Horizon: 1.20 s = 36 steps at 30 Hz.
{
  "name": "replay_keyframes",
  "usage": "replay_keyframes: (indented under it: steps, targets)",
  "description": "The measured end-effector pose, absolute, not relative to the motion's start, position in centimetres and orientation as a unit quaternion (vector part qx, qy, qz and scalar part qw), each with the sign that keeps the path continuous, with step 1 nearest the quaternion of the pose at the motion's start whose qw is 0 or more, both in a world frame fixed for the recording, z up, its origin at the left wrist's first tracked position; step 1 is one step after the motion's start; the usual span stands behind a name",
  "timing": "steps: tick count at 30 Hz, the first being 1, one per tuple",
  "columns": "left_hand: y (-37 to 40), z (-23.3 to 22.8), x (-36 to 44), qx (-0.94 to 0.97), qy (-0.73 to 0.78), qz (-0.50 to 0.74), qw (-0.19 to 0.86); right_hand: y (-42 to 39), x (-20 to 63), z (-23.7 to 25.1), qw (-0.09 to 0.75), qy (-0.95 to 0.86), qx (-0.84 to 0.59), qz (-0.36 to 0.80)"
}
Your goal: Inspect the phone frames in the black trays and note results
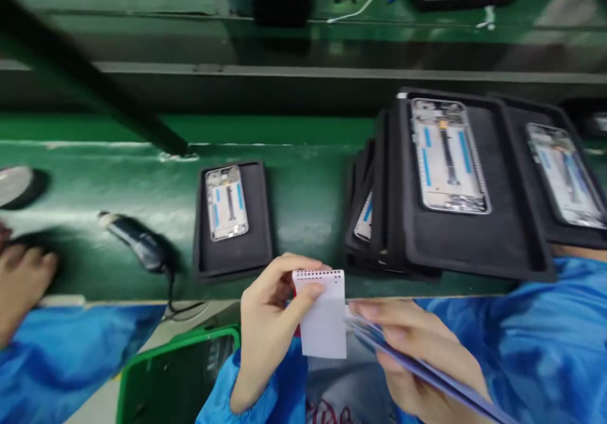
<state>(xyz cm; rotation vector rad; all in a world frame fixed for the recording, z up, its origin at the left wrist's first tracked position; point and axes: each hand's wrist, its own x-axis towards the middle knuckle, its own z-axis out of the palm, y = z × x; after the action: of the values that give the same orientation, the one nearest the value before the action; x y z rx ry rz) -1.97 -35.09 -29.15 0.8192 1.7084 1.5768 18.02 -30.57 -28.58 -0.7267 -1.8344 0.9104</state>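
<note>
My left hand [275,323] grips a small white notepad [323,320], thumb on its front, fingers behind. A row of holes runs along the pad's top edge, and its front page looks blank. Close to the pad's right side, my right hand [422,354] is closed on a thin bundle of sheets [427,368]. The bundle slants down to the right and is smeared by motion, so its exact kind is unclear. Beyond the hands, a phone frame [226,203] with blue strips lies in a black tray [258,222] on the green bench.
Stacked black trays [502,222] stand at the right, a phone frame [450,155] in the top one. Another tray [521,117] beside them overlaps a blue sleeve. A dark corded tool [137,241] and another person's hand [28,278] are left. A green-rimmed bin [124,380] sits below.
</note>
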Motion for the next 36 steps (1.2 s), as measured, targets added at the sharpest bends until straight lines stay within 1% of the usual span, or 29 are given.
replay_keyframes:
  steps: [2,4,7,12,15,20,27,36]
  targets:
    - [-35.6,-29.1,-1.7,0.312,0.634,0.626,0.33,-29.1,15.7,-28.7,0.454,-0.768,-0.253,0.374]
    - [-36.2,-29.4,-1.5,0.315,0.626,0.642,0.313,-28.3,14.8,-28.9,0.445,-0.773,-0.246,0.379]
    - [-37.2,-30.0,-1.4,0.333,0.631,0.642,0.28,-27.9,14.9,-29.5,0.444,-0.776,-0.219,0.39]
    - [-37.8,-30.7,-1.3,0.353,0.643,0.638,0.237,-27.3,15.2,-29.9,0.394,-0.797,-0.184,0.418]
    - [-38.0,-31.0,-1.1,0.356,0.649,0.635,0.221,-27.2,15.1,-29.9,0.387,-0.8,-0.167,0.426]
    - [-38.2,-31.1,-0.9,0.362,0.648,0.64,0.198,-27.3,15.0,-29.9,0.37,-0.815,-0.167,0.413]
    - [-38.2,-31.0,-1.0,0.36,0.651,0.64,0.191,-27.2,14.7,-29.9,0.384,-0.82,-0.153,0.396]
    - [-38.1,-31.3,-1.5,0.364,0.642,0.649,0.186,-27.7,14.2,-30.1,0.375,-0.823,-0.161,0.394]
